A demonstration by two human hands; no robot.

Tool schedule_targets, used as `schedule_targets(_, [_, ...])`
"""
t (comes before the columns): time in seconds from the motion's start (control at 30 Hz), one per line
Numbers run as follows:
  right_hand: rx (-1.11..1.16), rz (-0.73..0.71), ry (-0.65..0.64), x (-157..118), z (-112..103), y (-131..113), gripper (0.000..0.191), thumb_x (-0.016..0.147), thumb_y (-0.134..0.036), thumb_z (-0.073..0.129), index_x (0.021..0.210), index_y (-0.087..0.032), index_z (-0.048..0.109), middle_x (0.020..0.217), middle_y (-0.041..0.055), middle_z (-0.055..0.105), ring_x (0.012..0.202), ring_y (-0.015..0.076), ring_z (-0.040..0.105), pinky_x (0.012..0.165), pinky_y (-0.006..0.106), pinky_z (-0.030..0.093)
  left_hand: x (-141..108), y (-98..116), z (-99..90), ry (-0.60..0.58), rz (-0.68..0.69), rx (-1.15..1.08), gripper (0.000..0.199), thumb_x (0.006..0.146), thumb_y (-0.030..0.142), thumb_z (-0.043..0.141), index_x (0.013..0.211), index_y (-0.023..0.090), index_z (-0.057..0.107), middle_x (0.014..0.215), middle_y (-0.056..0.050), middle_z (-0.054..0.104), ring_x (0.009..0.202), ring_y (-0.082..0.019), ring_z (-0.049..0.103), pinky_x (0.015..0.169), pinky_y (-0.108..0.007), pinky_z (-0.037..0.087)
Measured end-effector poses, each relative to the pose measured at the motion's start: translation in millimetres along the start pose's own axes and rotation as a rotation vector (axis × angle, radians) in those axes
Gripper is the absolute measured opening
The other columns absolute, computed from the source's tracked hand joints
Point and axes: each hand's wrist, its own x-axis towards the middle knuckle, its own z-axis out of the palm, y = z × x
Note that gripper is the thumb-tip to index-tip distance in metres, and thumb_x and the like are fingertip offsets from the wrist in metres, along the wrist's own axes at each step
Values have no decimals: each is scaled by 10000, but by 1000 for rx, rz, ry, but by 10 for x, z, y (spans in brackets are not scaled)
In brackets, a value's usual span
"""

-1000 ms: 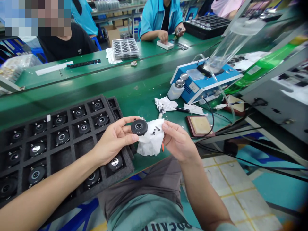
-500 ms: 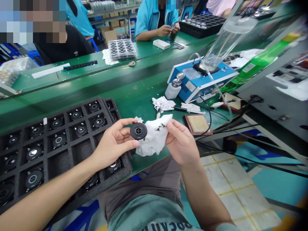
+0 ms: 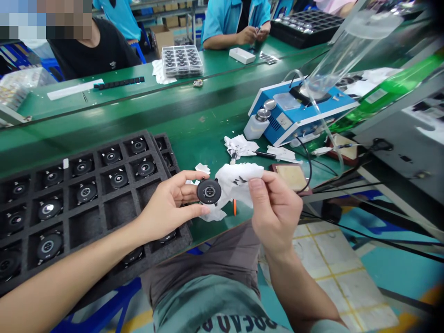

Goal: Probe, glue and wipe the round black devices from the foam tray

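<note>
My left hand (image 3: 171,201) grips a round black smartwatch case (image 3: 209,191) by its edge, between thumb and fingers. Its sensor side, with a ring of small contacts, faces me. Pinched in my right hand (image 3: 276,210) is a white wipe (image 3: 231,178) with black smudges. The wipe spreads behind and beside the case; whether they touch, I cannot tell. To the left, a black foam tray (image 3: 100,210) holds several similar watch cases in square compartments, and my left forearm covers part of it.
A blue machine (image 3: 301,108) stands at the back right, with a white pump bottle (image 3: 256,125) beside it. Nearer lie crumpled wipes (image 3: 240,144), a sponge in a holder (image 3: 289,177) and cables. A co-worker in blue (image 3: 222,25) sits across the bench.
Both hands have shifted slightly right in the view. The right hand has drawn its side of the wipe farther from the watch case, and an orange tip below shows more.
</note>
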Motion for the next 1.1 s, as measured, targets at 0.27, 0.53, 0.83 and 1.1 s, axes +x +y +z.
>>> schedule_targets(0.27, [-82,-67,-113,-106,-66,-14,145,996,-278,594,1047,-265,729,827,5,722,686,157,626,622,291,502,-5,-25,28,3,13,40,580,688,175,907,1187,176,612,998,-64,815,977,-232,777,869,-333,619])
schedule_targets(0.53, [-139,-148,-242,-124,-48,-80,186,1003,-188,542,1092,-266,685,986,33,788,888,204,749,804,343,598,-12,-50,31,-7,28,127,565,712,222,902,1200,186,618,970,-56,821,932,-216,780,890,-334,599])
schedule_targets(0.83, [-249,-337,-323,-123,-16,-50,217,984,-114,519,1116,-254,620,1048,56,773,1027,197,741,900,315,582,-14,-96,45,7,17,159,559,713,247,894,1196,164,625,928,-63,817,886,-231,779,875,-370,592])
schedule_targets(1.1, [-233,-249,-448,-101,-69,24,155,1015,-195,496,1098,-249,615,1094,91,756,1137,236,709,965,386,563,10,-120,58,-29,3,128,490,695,205,876,1124,146,647,914,-68,820,856,-231,779,848,-368,589])
